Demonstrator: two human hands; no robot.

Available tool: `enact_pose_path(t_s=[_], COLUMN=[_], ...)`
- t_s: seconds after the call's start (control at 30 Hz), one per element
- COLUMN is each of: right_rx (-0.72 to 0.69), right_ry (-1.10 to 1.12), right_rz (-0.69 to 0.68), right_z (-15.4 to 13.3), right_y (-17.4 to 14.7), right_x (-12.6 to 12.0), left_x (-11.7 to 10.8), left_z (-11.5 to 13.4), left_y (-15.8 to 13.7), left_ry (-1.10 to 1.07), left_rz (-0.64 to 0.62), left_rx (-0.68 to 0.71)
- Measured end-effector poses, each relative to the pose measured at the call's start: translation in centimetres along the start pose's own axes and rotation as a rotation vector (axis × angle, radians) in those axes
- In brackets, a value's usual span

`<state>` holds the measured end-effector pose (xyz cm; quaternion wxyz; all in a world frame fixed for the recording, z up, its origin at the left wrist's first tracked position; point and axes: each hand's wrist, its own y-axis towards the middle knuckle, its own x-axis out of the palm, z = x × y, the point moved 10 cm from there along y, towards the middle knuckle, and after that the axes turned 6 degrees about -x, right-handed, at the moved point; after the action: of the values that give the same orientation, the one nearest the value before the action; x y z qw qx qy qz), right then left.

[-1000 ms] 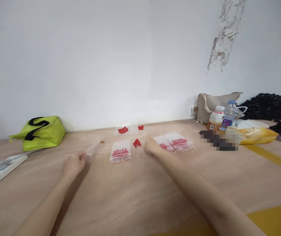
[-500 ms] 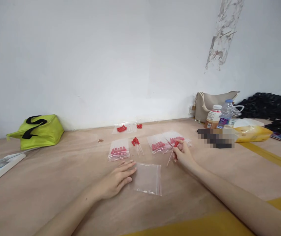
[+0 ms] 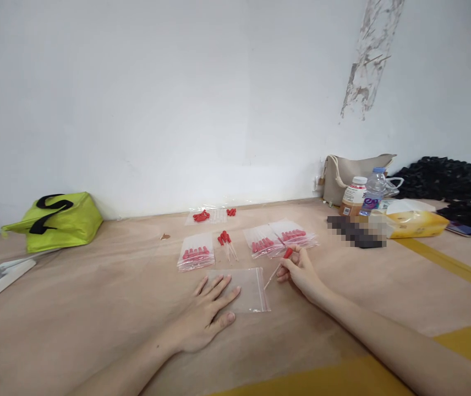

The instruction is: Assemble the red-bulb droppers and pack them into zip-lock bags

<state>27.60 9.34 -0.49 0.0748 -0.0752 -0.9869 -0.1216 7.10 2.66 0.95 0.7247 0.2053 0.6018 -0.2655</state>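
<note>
My left hand [image 3: 213,313] lies flat with fingers spread over a clear zip bag [image 3: 247,291]. Between the fingers of my right hand [image 3: 299,270] is a dropper [image 3: 288,253] with a red rubber bulb and a thin clear tube. The tube slants down, its tip at the bag's zip edge; whether it is inside I cannot tell. Beyond the bag rest several loose droppers [image 3: 225,237]. A zip bag filled with droppers [image 3: 196,254] is on their left. Two more filled bags, one on the left [image 3: 262,243] and one on the right [image 3: 293,235], overlap beyond my right hand.
Red bulbs [image 3: 201,215] and clear tubes [image 3: 219,215] lie near the wall. A green bag [image 3: 64,223] stands at left, beside a white board [image 3: 2,283]. At right are bottles [image 3: 355,195], a yellow tissue pack [image 3: 417,223] and a beige bag [image 3: 357,165].
My left hand has slid right and spread its fingers over the clear bag. My right hand has brought the dropper left and down, its tip now at the bag's zip edge.
</note>
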Motion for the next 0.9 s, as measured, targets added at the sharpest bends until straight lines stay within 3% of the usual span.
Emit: enact_pose_path(t_s=[0.2,0.37,0.47,0.57,0.67,0.8,0.9], right_rx=[-0.043,0.073,0.129,0.176,0.103,-0.076,-0.083], right_ry=[0.018,0.096,0.092,-0.029,-0.174,-0.321,-0.353], right_rz=[0.006,-0.046,-0.184,-0.437,-0.594,-0.585,-0.594], right_z=[-0.3,0.3,0.4,0.6,0.3,-0.7,-0.3], right_y=[-0.2,-0.7,-1.0,-1.4,-1.7,-1.4,-1.6], right_x=[0.4,1.2,1.9,3.1,3.8,4.4,5.2], left_x=[0.2,-0.6,-1.2,-1.4,-1.5,-1.8,-1.9], left_z=[0.2,-0.8,-1.4,-1.9,-2.1,-1.7,-1.4], left_y=[-0.1,0.1,0.2,0.4,0.5,0.5,0.5], left_ry=[0.016,-0.050,-0.079,-0.076,-0.098,-0.110,-0.101], left_rz=[-0.004,0.040,0.083,0.108,0.133,0.141,0.127], left_rx=[0.005,-0.056,-0.054,-0.057,-0.065,-0.063,-0.062])
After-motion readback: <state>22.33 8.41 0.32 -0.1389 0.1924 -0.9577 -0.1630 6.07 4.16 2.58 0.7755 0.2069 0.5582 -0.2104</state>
